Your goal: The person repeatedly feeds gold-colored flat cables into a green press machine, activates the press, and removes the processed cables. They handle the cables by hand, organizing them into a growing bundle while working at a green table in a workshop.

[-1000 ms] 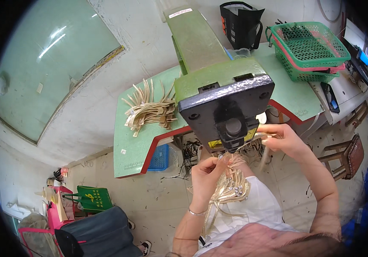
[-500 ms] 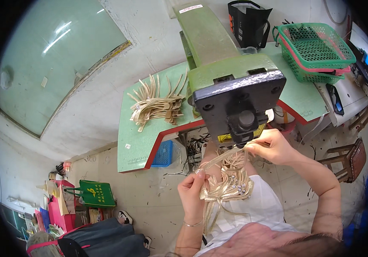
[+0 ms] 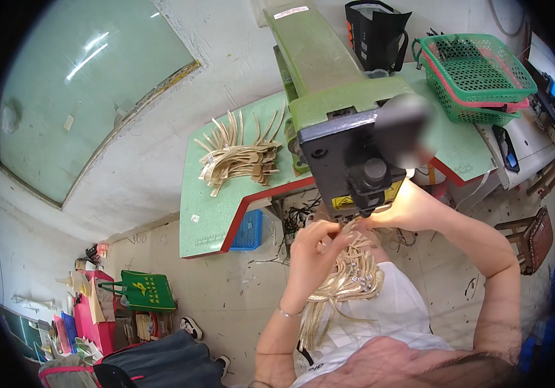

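Observation:
Directly beneath the black-faced head of a green bench machine (image 3: 319, 77), my two hands meet at a narrow gold strap (image 3: 354, 226). My left hand (image 3: 316, 251) is closed, with thumb and fingers pinching the strap left of the machine's black tip. On the other side, my right hand (image 3: 408, 210) has its fingers drawn together at the strap; the machine head partly covers them. Across my lap lies a bundle of gold straps (image 3: 348, 278) with small shiny buckles. More gold straps (image 3: 239, 161) are heaped on the green table, left of the machine.
A red-edged green table (image 3: 209, 223) surrounds the machine. Stacked green and pink baskets (image 3: 478, 77) and a black bag (image 3: 376, 39) stand behind. A blue basket (image 3: 246, 231) sits underneath. Right is a stool (image 3: 533, 242); lower left, a person (image 3: 167, 359) near a green bag (image 3: 147, 291).
My left hand has moved up and right toward the machine tip. My right hand has shifted slightly under the head. The strap, stretched between them before, is now mostly hidden by my fingers.

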The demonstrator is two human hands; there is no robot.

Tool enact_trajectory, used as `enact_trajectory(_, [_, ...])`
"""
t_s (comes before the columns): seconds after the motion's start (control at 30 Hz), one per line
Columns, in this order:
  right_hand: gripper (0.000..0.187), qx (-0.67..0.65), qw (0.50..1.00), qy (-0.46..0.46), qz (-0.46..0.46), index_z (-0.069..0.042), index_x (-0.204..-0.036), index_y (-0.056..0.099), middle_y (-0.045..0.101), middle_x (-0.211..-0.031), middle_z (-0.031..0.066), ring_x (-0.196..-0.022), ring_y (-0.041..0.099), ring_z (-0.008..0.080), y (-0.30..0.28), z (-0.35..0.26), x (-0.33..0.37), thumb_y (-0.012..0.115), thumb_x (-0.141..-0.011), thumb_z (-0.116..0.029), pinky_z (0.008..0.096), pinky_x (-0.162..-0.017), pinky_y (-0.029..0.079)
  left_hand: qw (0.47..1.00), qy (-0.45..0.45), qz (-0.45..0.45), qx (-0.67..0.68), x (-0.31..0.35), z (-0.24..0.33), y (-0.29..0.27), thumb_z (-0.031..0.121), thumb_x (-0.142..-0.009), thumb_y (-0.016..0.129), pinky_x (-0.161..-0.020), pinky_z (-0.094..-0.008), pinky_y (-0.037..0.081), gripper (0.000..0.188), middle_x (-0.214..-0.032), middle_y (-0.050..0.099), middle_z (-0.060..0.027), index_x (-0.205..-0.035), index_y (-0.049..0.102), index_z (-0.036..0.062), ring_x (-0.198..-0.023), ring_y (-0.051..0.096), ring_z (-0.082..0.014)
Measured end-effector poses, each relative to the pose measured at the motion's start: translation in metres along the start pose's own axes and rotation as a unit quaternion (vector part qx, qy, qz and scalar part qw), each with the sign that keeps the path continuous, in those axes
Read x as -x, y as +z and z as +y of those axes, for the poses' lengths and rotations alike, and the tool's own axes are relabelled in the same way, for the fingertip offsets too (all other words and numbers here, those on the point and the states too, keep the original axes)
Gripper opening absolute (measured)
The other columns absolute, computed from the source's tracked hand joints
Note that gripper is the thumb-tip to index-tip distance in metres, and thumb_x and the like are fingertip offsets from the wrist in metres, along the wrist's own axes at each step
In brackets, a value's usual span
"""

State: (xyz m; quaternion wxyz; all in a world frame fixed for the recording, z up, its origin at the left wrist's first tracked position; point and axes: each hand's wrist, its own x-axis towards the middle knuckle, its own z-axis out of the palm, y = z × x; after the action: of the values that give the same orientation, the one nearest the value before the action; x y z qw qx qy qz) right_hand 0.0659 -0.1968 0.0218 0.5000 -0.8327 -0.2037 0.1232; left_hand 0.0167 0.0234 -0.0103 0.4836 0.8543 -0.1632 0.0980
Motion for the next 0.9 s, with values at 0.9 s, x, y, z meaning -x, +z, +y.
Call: enact_trajectory(0.9, [0.023,-0.238,0.955,0.149,-0.099,0.0,-0.092,0.067,0.048,-0.058,-0.0047,-0.051,0.038,0.002,0.052,0.032,0.036,0.054,-0.091,-0.018,0.0188,-0.046,0.03,0.977,-0.143,0.156,0.019,-0.129,-0.079,-0.15,0.038,-0.09,0.049,-0.06,-0.0276,0.037,0.044,-0.064,0.048,0.0014,-0.089,0.065,-0.0029,-0.061,0.043,-0.0114])
